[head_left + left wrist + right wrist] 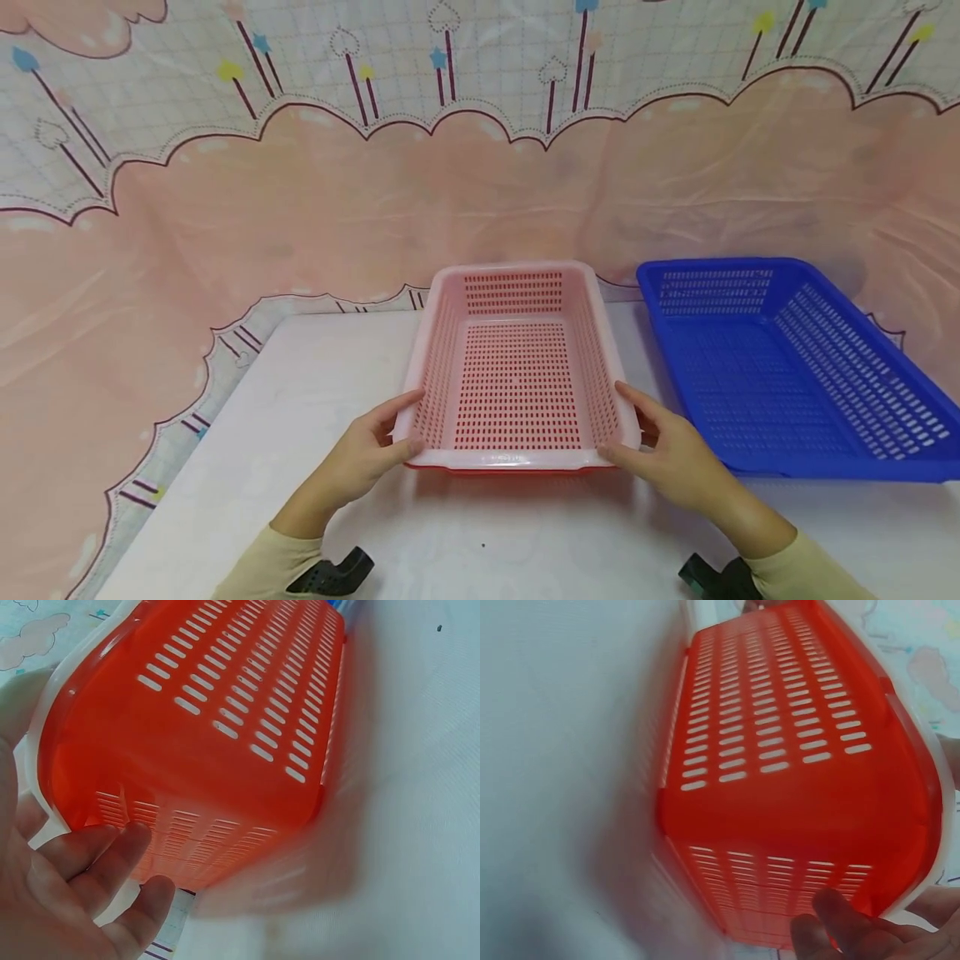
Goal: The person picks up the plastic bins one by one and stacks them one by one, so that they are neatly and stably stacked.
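Observation:
A pink perforated plastic basket (513, 459) stands on the white table, nested in a red basket (180, 742) of like shape. Only a thin red edge shows below the pink rim in the head view. My left hand (367, 446) grips the near left corner, thumb at the front rim and fingers along the outer side. At the near right corner, my right hand (671, 454) holds the rim the same way. Both wrist views show fingertips at the red basket's slotted outer wall. Nothing lies inside the pink basket.
A larger blue basket (750, 375) stands to the right, close to my right hand. The white table (315, 375) extends left and in front of the baskets. Behind hangs a pink and white patterned cloth (375, 200). Dark straps with devices (333, 575) sit at the wrists.

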Motion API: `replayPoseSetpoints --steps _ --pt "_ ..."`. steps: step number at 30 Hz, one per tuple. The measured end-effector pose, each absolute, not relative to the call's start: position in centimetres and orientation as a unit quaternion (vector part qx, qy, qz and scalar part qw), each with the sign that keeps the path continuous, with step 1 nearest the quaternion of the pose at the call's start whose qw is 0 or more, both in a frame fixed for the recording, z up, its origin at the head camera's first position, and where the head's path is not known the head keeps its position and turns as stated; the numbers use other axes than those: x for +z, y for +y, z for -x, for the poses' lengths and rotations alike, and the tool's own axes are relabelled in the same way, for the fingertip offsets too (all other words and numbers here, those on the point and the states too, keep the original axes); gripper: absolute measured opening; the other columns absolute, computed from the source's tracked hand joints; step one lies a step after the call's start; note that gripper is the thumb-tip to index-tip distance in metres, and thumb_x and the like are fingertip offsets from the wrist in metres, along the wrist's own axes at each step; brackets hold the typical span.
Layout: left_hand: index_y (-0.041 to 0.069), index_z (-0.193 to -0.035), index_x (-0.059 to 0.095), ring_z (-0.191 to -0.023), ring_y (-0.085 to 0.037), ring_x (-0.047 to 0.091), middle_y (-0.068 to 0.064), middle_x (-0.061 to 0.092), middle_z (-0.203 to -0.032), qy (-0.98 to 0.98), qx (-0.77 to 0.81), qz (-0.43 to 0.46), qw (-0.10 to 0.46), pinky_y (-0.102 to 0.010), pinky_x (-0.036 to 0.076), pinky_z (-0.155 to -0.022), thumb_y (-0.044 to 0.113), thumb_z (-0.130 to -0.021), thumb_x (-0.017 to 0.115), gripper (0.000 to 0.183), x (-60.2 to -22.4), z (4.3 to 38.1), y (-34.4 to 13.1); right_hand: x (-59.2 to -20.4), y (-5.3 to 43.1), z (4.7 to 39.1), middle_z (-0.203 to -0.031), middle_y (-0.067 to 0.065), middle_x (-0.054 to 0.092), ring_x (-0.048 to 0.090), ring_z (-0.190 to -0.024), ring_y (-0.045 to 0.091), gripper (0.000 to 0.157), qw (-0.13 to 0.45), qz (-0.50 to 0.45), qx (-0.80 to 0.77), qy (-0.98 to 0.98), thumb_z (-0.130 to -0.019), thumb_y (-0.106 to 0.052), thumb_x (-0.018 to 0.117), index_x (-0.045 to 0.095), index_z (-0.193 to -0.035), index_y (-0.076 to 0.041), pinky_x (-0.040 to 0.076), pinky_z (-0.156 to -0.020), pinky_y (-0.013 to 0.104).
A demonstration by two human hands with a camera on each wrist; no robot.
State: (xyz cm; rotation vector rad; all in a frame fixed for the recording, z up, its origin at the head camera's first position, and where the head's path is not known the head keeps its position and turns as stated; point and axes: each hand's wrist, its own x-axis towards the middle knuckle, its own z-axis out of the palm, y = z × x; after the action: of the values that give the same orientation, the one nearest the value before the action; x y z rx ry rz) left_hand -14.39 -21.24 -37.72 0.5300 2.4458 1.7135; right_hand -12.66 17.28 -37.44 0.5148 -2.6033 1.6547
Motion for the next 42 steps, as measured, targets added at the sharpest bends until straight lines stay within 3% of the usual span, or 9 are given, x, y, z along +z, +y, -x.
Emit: replayPoseSetpoints --steps 6,12,19,26,31,35,39,42 --pt "-0.002 -0.149 0.042 -0.120 -0.034 0.056 -0.027 0.043 -0.147 0.819 0.548 -0.167 0.039 -0.026 0.053 -0.085 0.007 -0.092 0.070 0.064 -37.8 14.8 -20.7 -37.7 17.3 12.9 -0.145 0.029 0.045 0.063 -0.109 0.029 0.082 0.024 -0.160 0.513 -0.843 -0.089 -0.018 0.076 0.030 -0.153 0.006 0.055 -0.077 0.026" --pt "-0.003 -0.149 0.041 -0.120 -0.033 0.056 -0.028 0.043 -0.146 0.816 0.552 -0.166 0.048 -0.026 0.053 -0.085 0.007 -0.093 0.069 0.064 -37.7 14.8 -20.7 -37.9 17.1 12.9 -0.137 0.027 0.053 0.063 -0.097 0.021 0.083 0.028 -0.145 0.510 -0.847 -0.089 -0.018 0.077 0.030 -0.153 0.006 0.053 -0.070 0.025" --pt "-0.004 -0.150 0.040 -0.123 -0.034 0.053 -0.028 0.041 -0.148 0.810 0.561 -0.158 0.062 -0.024 0.051 -0.087 0.004 -0.093 0.068 0.064 -37.6 15.0 -20.6 -37.9 17.2 12.5 -0.121 0.019 0.056 0.046 -0.065 0.009 0.083 0.038 -0.143 0.500 -0.853 -0.088 -0.020 0.077 0.032 -0.153 0.005 0.042 -0.054 0.025" --pt "-0.004 -0.150 0.039 -0.123 -0.037 0.054 -0.028 0.040 -0.149 0.820 0.546 -0.162 0.056 -0.024 0.051 -0.086 0.006 -0.095 0.067 0.062 -37.4 14.9 -20.8 -37.9 16.9 12.4 -0.142 0.025 0.046 0.057 -0.084 0.016 0.083 0.027 -0.137 0.510 -0.849 -0.090 -0.020 0.076 0.029 -0.154 0.004 0.050 -0.065 0.025" --pt "-0.003 -0.149 0.042 -0.114 -0.033 0.060 -0.029 0.043 -0.146 0.824 0.540 -0.157 0.060 -0.027 0.054 -0.082 0.008 -0.094 0.068 0.061 -37.5 14.9 -21.1 -37.7 16.9 11.8 -0.141 0.028 0.047 0.064 -0.099 0.027 0.082 0.026 -0.136 0.505 -0.852 -0.090 -0.020 0.076 0.031 -0.153 0.005 0.056 -0.080 0.031" --pt "0.000 -0.148 0.044 -0.109 -0.031 0.064 -0.028 0.046 -0.143 0.836 0.525 -0.147 0.052 -0.030 0.054 -0.082 0.012 -0.094 0.069 0.061 -37.2 14.7 -21.7 -37.2 17.0 11.3 -0.141 0.030 0.048 0.067 -0.102 0.032 0.080 0.023 -0.135 0.487 -0.862 -0.091 -0.023 0.075 0.032 -0.153 0.005 0.057 -0.082 0.038" --pt "0.001 -0.147 0.047 -0.120 -0.034 0.058 -0.021 0.045 -0.149 0.863 0.482 -0.153 -0.003 -0.043 0.051 -0.094 0.017 -0.093 0.070 0.061 -36.7 14.6 -22.0 -36.7 17.2 10.7 -0.139 0.029 0.050 0.065 -0.106 0.034 0.074 0.042 -0.140 0.461 -0.875 -0.091 -0.021 0.076 0.039 -0.148 0.007 0.057 -0.083 0.042" --pt "0.003 -0.146 0.049 -0.135 -0.034 0.046 -0.014 0.042 -0.154 0.875 0.455 -0.158 -0.055 -0.053 0.044 -0.102 0.017 -0.092 0.072 0.060 -36.0 14.3 -21.6 -36.2 17.8 9.9 -0.138 0.024 0.054 0.063 -0.112 0.035 0.069 0.060 -0.145 0.423 -0.893 -0.090 -0.023 0.077 0.046 -0.145 0.005 0.056 -0.084 0.044"
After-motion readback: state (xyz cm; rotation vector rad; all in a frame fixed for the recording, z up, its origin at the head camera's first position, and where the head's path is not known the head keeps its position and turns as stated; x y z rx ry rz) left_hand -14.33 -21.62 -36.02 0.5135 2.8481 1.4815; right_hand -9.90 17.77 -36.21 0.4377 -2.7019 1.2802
